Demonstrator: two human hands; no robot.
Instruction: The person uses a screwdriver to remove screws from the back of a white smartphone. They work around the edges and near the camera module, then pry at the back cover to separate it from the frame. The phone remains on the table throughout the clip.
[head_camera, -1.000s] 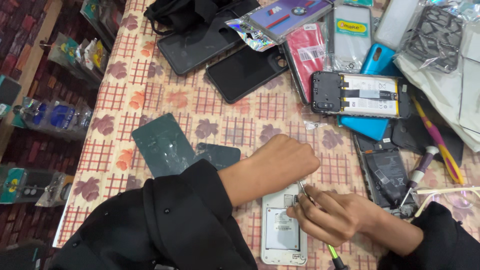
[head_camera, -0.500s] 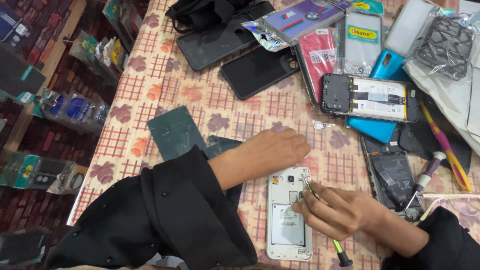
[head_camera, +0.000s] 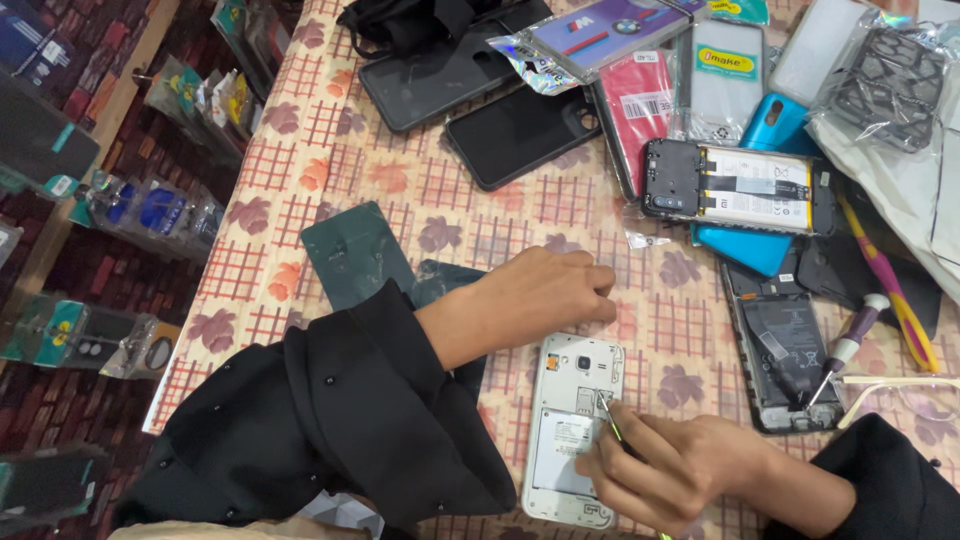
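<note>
In the head view, the right hand (head_camera: 665, 470) is clenched around a thin green-handled tool (head_camera: 612, 428), whose tip rests in the opened back of a white phone (head_camera: 572, 430). That phone lies face down on the surface (head_camera: 300, 180), a table under a cloth of red checks and flowers, just in front of the person. The left hand (head_camera: 545, 290) lies flat just above the phone's top edge, fingers loosely curled and grasping nothing; its black sleeve (head_camera: 340, 420) crosses a dark green back panel (head_camera: 355, 252) and a second, smaller dark panel (head_camera: 445, 280).

Two more opened phones show to the right: one black with its battery bare (head_camera: 738, 188), lying on a blue case (head_camera: 745, 245), and one dark, stripped body (head_camera: 782, 350) with a red-handled screwdriver (head_camera: 845, 350) resting on it. A pink and yellow tool (head_camera: 890, 290) lies beside them.

Further up lie two black phone covers (head_camera: 525, 132), one large (head_camera: 440, 70) and one smaller, then three packaged cases: one red (head_camera: 640, 105), one clear (head_camera: 725, 80), one with a printed design (head_camera: 610, 25). At the top right a bag holds a black patterned cover (head_camera: 890, 85).

Left of the surface, shelves (head_camera: 120, 200) carry packaged goods.
</note>
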